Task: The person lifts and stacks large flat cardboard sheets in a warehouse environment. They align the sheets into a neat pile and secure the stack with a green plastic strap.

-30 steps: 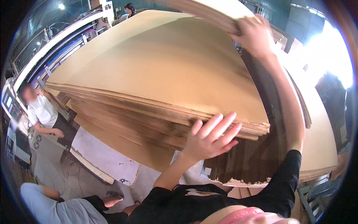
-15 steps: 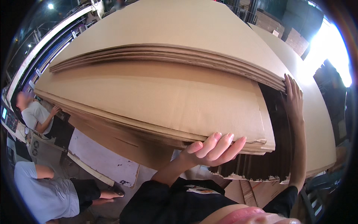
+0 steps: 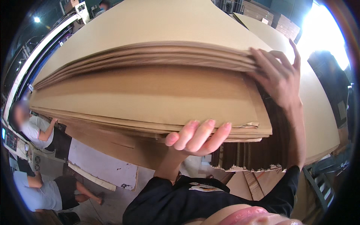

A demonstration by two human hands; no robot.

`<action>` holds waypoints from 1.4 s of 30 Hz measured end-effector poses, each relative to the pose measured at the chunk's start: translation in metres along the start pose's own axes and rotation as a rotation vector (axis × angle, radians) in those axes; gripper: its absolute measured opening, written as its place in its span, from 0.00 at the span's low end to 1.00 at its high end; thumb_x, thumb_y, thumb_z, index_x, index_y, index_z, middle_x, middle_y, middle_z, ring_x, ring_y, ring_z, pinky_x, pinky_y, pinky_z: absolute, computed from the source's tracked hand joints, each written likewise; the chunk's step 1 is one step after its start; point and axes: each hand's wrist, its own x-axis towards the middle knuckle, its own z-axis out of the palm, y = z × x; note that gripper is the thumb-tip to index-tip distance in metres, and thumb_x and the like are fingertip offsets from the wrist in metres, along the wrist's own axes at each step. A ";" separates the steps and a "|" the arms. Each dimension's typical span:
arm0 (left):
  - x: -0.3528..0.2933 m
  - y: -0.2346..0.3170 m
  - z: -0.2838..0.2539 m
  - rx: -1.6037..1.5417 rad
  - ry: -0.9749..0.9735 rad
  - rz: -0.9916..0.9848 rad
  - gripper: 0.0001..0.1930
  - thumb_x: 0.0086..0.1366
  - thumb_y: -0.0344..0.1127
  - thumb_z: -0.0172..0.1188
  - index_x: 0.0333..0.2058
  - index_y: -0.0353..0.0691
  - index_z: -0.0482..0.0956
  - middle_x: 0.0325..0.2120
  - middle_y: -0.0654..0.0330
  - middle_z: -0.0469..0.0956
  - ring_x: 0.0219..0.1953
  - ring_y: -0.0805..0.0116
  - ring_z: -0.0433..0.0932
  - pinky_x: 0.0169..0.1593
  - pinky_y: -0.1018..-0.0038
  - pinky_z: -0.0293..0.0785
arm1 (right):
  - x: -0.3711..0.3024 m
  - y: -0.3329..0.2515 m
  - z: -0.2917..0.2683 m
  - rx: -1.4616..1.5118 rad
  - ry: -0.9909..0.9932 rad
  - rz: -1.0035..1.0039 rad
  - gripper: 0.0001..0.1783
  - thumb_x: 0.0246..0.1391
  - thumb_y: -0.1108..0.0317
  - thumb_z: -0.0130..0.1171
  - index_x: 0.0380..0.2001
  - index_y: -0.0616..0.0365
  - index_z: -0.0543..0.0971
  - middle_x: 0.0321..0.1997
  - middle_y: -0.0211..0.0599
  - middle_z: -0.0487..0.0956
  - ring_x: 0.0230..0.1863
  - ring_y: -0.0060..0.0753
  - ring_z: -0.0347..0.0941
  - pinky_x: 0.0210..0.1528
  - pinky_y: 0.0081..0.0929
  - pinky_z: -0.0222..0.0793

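A thick upper layer of brown cardboard sheets [image 3: 165,22] spreads across the view, its stacked near edge bowed and slightly blurred. Below it, nearer to me, lies a lower bundle of cardboard sheets [image 3: 150,95]. My left hand [image 3: 198,138] is closed round the near edge of this bundle, fingers curled over the top; its palm is hidden. At the right end of the upper layer, my right hand [image 3: 277,73] grips the sheet edges between thumb and fingers, one finger sticking up. Dark, ragged edges of a stack [image 3: 243,153] show beneath.
A co-worker in a white shirt [image 3: 39,129] touches the sheets' left end. Another person in a light blue shirt [image 3: 41,191] is at lower left. A long machine [image 3: 41,48] runs along the left. More large sheets [image 3: 318,123] lie at right, by a dark chair-like frame [image 3: 318,187].
My right hand has moved left and nearer along the upper edge, its fingers now bent round it. The left hand and lower bundle have shifted up and left in view.
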 end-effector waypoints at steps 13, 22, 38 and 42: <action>-0.028 0.010 -0.034 -0.077 -0.248 -0.108 0.09 0.66 0.57 0.59 0.43 0.72 0.74 0.44 0.74 0.68 0.56 0.63 0.66 0.73 0.53 0.43 | -0.065 -0.032 -0.062 0.991 -0.150 0.157 0.53 0.44 0.40 0.70 0.66 0.65 0.66 0.68 0.55 0.68 0.71 0.59 0.61 0.70 0.51 0.59; -0.061 0.231 -0.038 -1.679 -0.503 -0.268 0.26 0.59 0.43 0.67 0.55 0.46 0.74 0.57 0.52 0.72 0.58 0.49 0.72 0.65 0.46 0.66 | -0.290 -0.009 -0.174 0.156 -0.403 0.871 0.42 0.54 0.35 0.61 0.57 0.62 0.76 0.62 0.48 0.76 0.68 0.51 0.68 0.73 0.57 0.52; -0.091 0.425 0.019 -1.631 -0.569 -0.558 0.44 0.66 0.71 0.48 0.72 0.50 0.55 0.72 0.43 0.46 0.73 0.31 0.44 0.70 0.33 0.40 | -0.435 0.031 -0.157 -0.056 -0.207 0.713 0.61 0.43 0.10 0.39 0.61 0.52 0.71 0.66 0.54 0.69 0.72 0.61 0.57 0.71 0.79 0.37; -0.106 0.429 0.022 -1.532 -0.503 -0.543 0.46 0.66 0.75 0.42 0.73 0.51 0.54 0.74 0.43 0.42 0.74 0.33 0.40 0.70 0.33 0.36 | -0.461 0.047 -0.144 -0.062 -0.132 0.574 0.65 0.42 0.08 0.28 0.56 0.57 0.76 0.61 0.55 0.74 0.67 0.61 0.64 0.69 0.79 0.43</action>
